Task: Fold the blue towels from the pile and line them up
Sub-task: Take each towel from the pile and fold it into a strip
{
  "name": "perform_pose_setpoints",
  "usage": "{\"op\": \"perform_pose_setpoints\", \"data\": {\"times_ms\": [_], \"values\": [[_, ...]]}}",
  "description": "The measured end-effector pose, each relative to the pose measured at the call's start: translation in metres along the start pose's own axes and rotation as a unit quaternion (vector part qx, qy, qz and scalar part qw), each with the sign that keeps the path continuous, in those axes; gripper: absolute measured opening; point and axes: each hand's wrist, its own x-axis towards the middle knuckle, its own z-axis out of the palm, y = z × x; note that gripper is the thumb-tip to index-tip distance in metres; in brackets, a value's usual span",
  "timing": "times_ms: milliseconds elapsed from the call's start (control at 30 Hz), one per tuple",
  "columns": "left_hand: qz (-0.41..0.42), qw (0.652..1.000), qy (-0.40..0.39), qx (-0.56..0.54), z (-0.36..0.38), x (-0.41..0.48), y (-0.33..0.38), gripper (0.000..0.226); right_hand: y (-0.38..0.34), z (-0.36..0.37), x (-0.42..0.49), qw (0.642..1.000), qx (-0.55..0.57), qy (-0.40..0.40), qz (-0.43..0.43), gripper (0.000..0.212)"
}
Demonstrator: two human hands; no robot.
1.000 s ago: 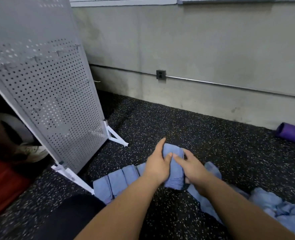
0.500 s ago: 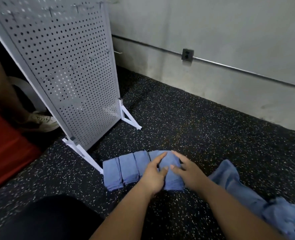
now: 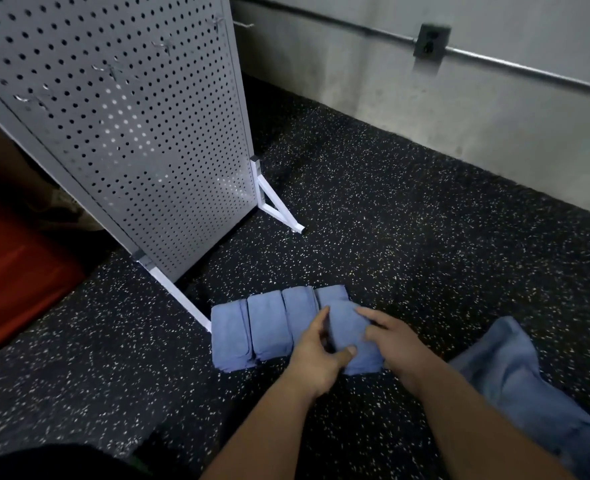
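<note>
Several folded blue towels [image 3: 267, 327] lie side by side in a row on the speckled black floor. At the row's right end lies one more folded towel [image 3: 350, 329], partly over its neighbour. My left hand [image 3: 316, 355] holds its left edge, fingers along the side and thumb on top. Fingers spread, my right hand [image 3: 395, 341] rests on its top right part. The pile of unfolded blue towels [image 3: 515, 379] is crumpled to the right, running out of view at the lower right corner.
A white pegboard panel [image 3: 130, 133] stands tilted on the left, and one of its white feet [image 3: 182, 299] ends right beside the row. A grey wall with a conduit and outlet box [image 3: 430, 41] runs behind. Something red [image 3: 9, 271] lies far left.
Both hands have brought the folded towel down from the air onto the floor at the right end of the row. The view has tilted down and come closer.
</note>
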Motion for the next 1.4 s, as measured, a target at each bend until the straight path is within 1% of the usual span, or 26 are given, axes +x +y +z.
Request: {"op": "perform_pose_setpoints", "data": {"times_ms": [67, 167, 300, 533, 600, 700, 767, 800, 867, 933, 1067, 1133, 1267, 1333, 1400], "values": [[0.005, 0.996, 0.029, 0.085, -0.002, 0.014, -0.006, 0.09, 0.001, 0.003, 0.018, 0.999, 0.005, 0.021, -0.023, 0.055], [0.02, 0.965, 0.073, 0.249, -0.01, 0.029, -0.013, 0.086, 0.005, 0.009, 0.045, 0.998, -0.014, 0.027, -0.05, 0.057], [0.048, 0.926, 0.098, 0.361, -0.018, 0.042, -0.026, 0.078, 0.01, 0.017, 0.073, 0.997, -0.039, 0.017, -0.067, 0.06], [0.068, 0.898, 0.109, 0.421, -0.018, 0.073, -0.044, 0.077, 0.022, 0.022, 0.106, 0.991, -0.09, 0.003, -0.099, 0.063], [0.068, 0.888, 0.095, 0.444, -0.018, 0.078, -0.045, 0.077, 0.029, 0.022, 0.112, 0.989, -0.102, -0.001, -0.111, 0.065], [0.069, 0.868, 0.053, 0.488, -0.017, 0.081, -0.049, 0.076, 0.039, 0.024, 0.116, 0.981, -0.138, -0.008, -0.132, 0.069], [0.076, 0.849, 0.042, 0.521, -0.015, 0.081, -0.055, 0.075, 0.047, 0.026, 0.118, 0.962, -0.22, 0.016, -0.161, 0.064], [0.083, 0.838, 0.042, 0.538, -0.015, 0.082, -0.059, 0.074, 0.051, 0.026, 0.12, 0.942, -0.284, 0.035, -0.176, 0.062], [0.103, 0.818, 0.046, 0.563, -0.013, 0.085, -0.064, 0.075, 0.056, 0.028, 0.121, 0.906, -0.382, 0.052, -0.173, 0.062], [0.117, 0.809, 0.043, 0.574, -0.011, 0.088, -0.068, 0.076, 0.06, 0.032, 0.123, 0.891, -0.422, 0.041, -0.16, 0.067], [0.081, 0.796, 0.005, 0.6, -0.01, 0.094, -0.068, 0.074, 0.066, 0.042, 0.128, 0.869, -0.472, 0.04, -0.142, 0.072], [0.065, 0.785, -0.01, 0.616, -0.011, 0.099, -0.066, 0.075, 0.066, 0.044, 0.131, 0.868, -0.478, 0.038, -0.125, 0.072], [0.033, 0.777, -0.03, 0.629, -0.009, 0.108, -0.059, 0.076, 0.061, 0.045, 0.133, 0.89, -0.447, 0.016, -0.094, 0.071], [0.027, 0.78, -0.037, 0.624, -0.009, 0.108, -0.055, 0.076, 0.057, 0.042, 0.13, 0.899, -0.426, 0.015, -0.1, 0.07], [0.037, 0.789, -0.036, 0.612, -0.012, 0.105, -0.053, 0.075, 0.057, 0.037, 0.123, 0.901, -0.418, 0.018, -0.115, 0.071]]}}
